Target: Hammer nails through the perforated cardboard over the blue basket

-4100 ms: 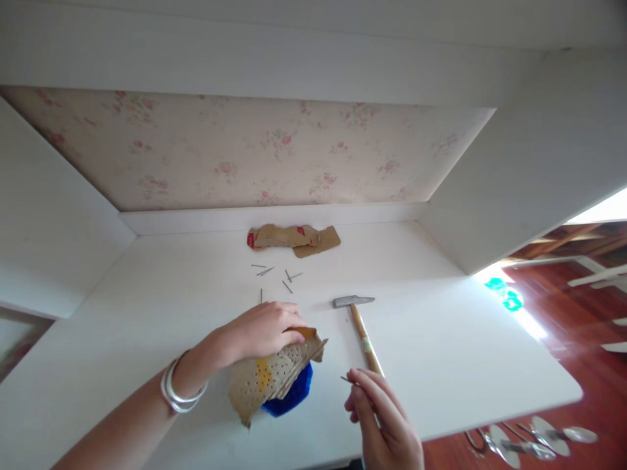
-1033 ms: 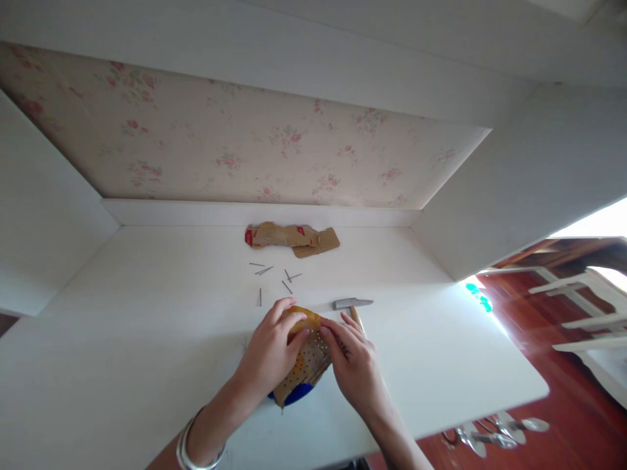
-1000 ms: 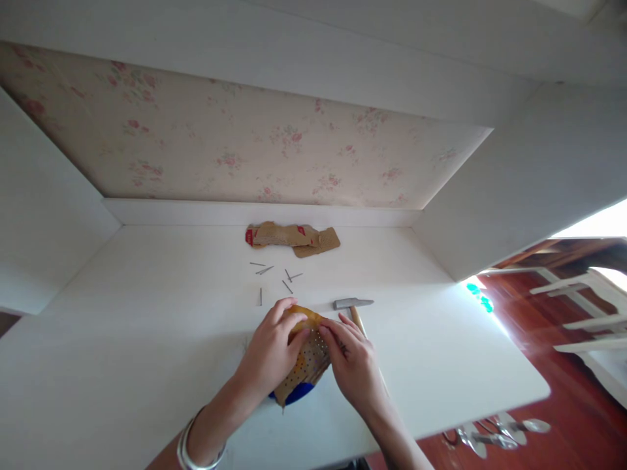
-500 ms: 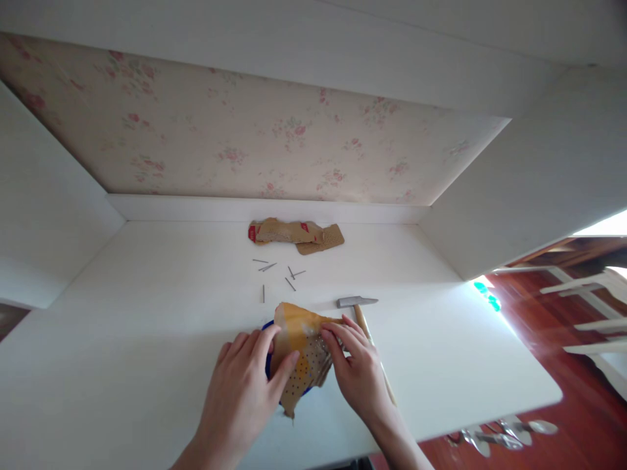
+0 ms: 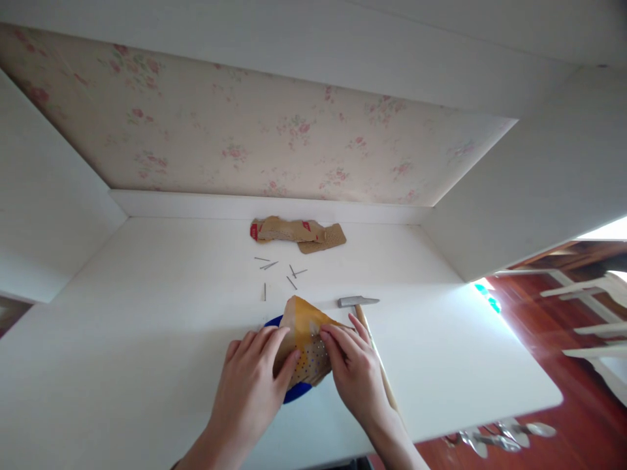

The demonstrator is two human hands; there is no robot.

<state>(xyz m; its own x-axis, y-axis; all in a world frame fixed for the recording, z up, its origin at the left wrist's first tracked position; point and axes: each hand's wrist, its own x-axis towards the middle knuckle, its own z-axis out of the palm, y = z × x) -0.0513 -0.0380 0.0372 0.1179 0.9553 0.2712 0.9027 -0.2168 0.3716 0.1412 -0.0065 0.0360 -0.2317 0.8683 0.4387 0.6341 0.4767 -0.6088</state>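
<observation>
A torn piece of cardboard (image 5: 304, 320), brown with an orange area and dotted with many small holes, is held between my two hands. My left hand (image 5: 259, 365) grips its left side, thumb on the face and fingers at the edge. With thumb and index finger pinched, my right hand (image 5: 356, 369) holds its right side; whether something small is also in that pinch I cannot tell. Partly hidden beneath the cardboard is a round blue object (image 5: 296, 393). A hammer (image 5: 357, 301) with a wooden handle lies just right of my right hand, its handle partly covered by my wrist.
Several loose nails (image 5: 292, 282) are scattered on the white desk (image 5: 171, 313) beyond the cardboard. Torn cardboard strips (image 5: 289, 230) lie by the back wall. White side panels (image 5: 529, 170) enclose the desk, and its right edge drops to a red floor with a white chair (image 5: 597, 326).
The cardboard has turned and tilted in my hands; its ragged lower corner no longer shows, and more of the blue object is visible. Both hands keep their hold. The hammer and nails stay put.
</observation>
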